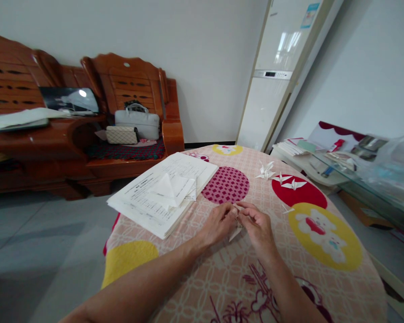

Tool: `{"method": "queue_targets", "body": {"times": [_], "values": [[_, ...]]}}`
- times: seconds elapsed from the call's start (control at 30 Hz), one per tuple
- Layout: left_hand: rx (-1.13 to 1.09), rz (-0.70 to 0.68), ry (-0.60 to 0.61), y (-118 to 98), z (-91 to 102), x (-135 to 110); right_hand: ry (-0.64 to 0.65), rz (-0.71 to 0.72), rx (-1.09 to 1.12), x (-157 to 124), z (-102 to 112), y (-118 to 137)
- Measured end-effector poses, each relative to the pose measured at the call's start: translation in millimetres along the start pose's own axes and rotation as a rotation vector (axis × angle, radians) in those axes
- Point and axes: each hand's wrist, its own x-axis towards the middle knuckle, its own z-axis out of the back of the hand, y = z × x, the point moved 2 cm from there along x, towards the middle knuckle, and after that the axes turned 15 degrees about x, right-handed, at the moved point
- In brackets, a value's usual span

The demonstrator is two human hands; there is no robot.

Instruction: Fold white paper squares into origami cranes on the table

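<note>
Near the middle of the round table, my left hand (220,222) and my right hand (256,224) meet, their fingers closed on a small piece of folded white paper (235,233). A pointed end of it sticks out below the fingers; the rest is hidden by them. To the right lie several white paper cranes (294,184), some on the red circle of the cloth and some behind it. Left of my hands is a stack of printed paper (144,211) with loose white paper pieces (170,190) on top, one folded to a point.
A patterned cloth (195,287) covers the table. Beyond it on the left stand carved wooden chairs (131,80) with bags (138,123) on a seat. A tall air conditioner (272,67) stands at the back. On the right, a glass-topped stand (343,175) carries papers and a plastic bag.
</note>
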Motion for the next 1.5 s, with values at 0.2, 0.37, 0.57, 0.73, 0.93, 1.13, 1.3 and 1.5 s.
{"method": "queue_targets", "body": {"times": [0.2, 0.37, 0.57, 0.73, 0.93, 1.13, 1.3, 1.5], "values": [[-0.124, 0.140, -0.038, 4.0, 16.3, 1.2, -0.109, 0.002, 0.062, -1.7, 2.4, -1.7], [-0.190, 0.299, 0.164, 5.6, 7.5, -2.1, -0.243, 0.029, 0.144, -1.1, 6.1, -5.3], [-0.520, 0.430, 0.365, 5.8, -6.6, -5.5, -0.249, 0.058, 0.141, -1.2, 6.1, -11.1], [-0.568, 0.438, 0.180, 13.2, 0.0, -0.8, -0.302, 0.049, 0.140, -0.2, 11.2, -12.7], [-0.430, 0.367, 0.081, 16.6, 4.3, 3.3, -0.373, -0.136, 0.155, -2.0, 8.3, 0.6], [-0.238, 0.293, 0.073, 14.4, 4.3, 1.8, -0.342, -0.298, 0.285, -3.0, 1.4, 8.6], [-0.139, 0.257, 0.069, 13.6, 3.7, 1.4, -0.339, -0.318, 0.293, -3.1, 2.6, 6.5], [-0.095, 0.233, 0.064, 12.5, 3.1, 1.4, -0.329, -0.311, 0.302, -3.5, 1.6, 7.3]]}}
